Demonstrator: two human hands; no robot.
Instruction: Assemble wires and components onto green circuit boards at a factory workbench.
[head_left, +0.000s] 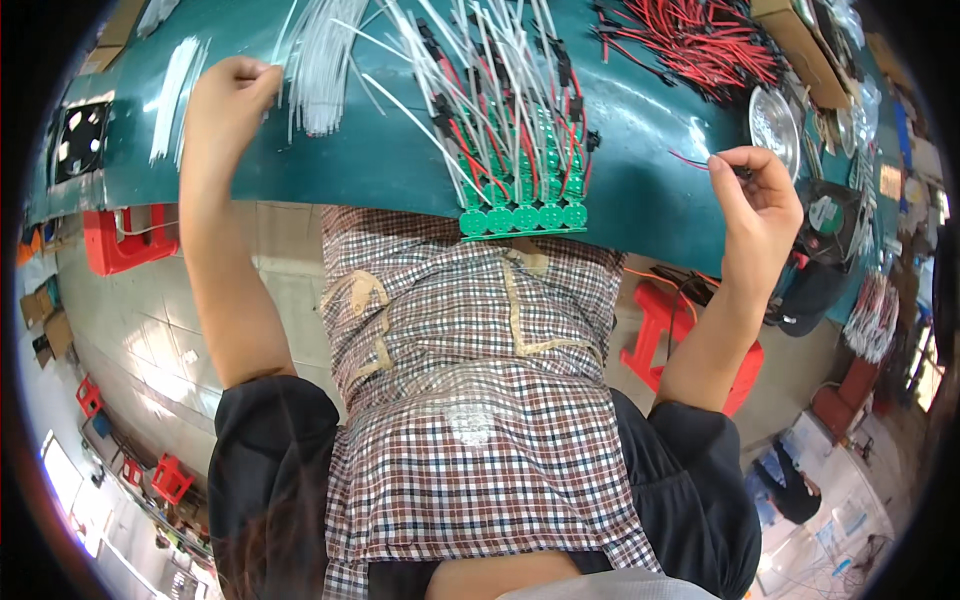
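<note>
My left hand (235,100) is closed, thumb and fingers pressed together beside a bundle of thin white strips (322,75) that look like cable ties. Whatever it pinches, if anything, is too small to make out. On the right, my right hand (757,200) pinches a thin red and dark wire (687,159) between thumb and forefinger. Between my hands, a panel of round green circuit boards (525,219) lies at the table's near edge. Red and black wires with black connectors (440,105) and white strips stand out from it in a thick tangle.
A heap of red and black wires (690,45) lies at the far right, near a round metal dish (775,125) and a cardboard box (805,45). Another white strip bundle (175,95) and a black fan (82,136) are at left. Red stools (125,240) stand below the table.
</note>
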